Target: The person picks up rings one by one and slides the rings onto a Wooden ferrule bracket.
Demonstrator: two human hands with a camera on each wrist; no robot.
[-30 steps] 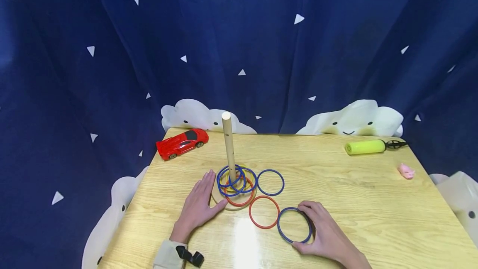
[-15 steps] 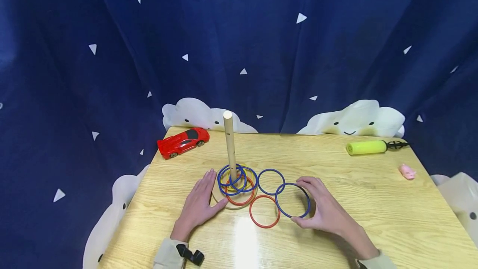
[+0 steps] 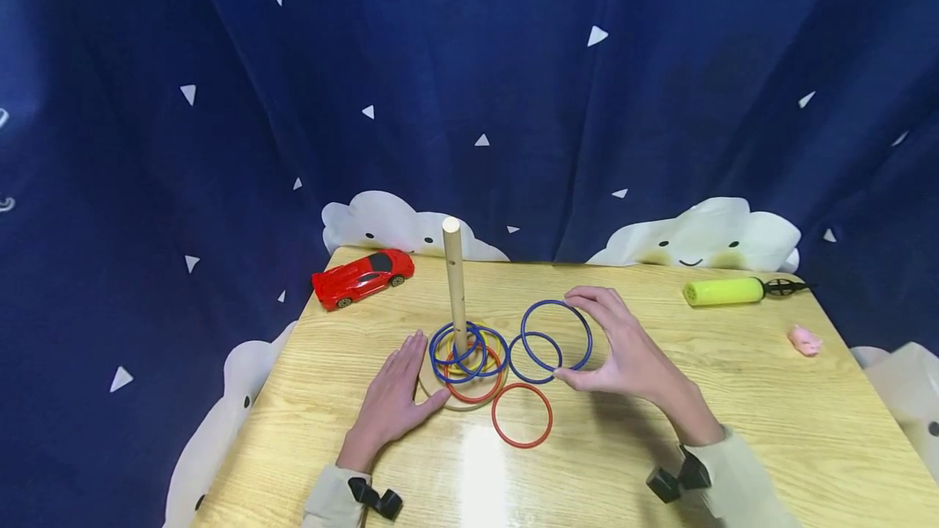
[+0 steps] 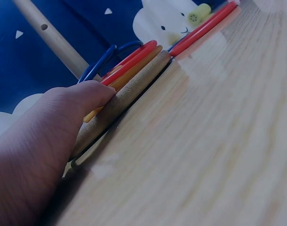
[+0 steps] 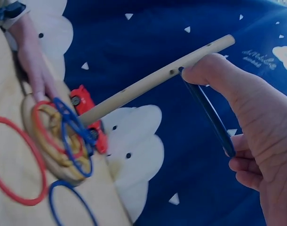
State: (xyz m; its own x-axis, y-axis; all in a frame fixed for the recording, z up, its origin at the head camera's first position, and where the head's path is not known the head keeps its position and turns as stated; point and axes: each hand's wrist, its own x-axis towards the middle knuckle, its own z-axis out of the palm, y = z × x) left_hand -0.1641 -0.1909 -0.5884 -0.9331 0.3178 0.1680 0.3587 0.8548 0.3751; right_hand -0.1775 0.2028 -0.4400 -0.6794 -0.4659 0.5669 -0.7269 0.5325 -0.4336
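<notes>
A wooden peg (image 3: 455, 283) stands on a round wooden base (image 3: 440, 395) with several blue, red and yellow rings (image 3: 467, 355) stacked around it. My left hand (image 3: 392, 398) lies flat on the table with straight fingers against the base's left edge (image 4: 129, 96). My right hand (image 3: 623, 349) holds a large blue ring (image 3: 556, 336) lifted off the table, right of the peg, pinched between thumb and fingers (image 5: 214, 80). A smaller blue ring (image 3: 534, 358) and a red ring (image 3: 522, 415) lie loose on the wooden table (image 3: 734, 398).
A red toy car (image 3: 363, 277) sits at the table's back left corner. A yellow-green pump (image 3: 726, 291) and a small pink pig (image 3: 804, 341) lie at the right. A dark blue curtain with white clouds hangs behind the table.
My right hand has lifted the large blue ring from the table's front and carried it up and back toward the peg. The left hand has stayed by the base.
</notes>
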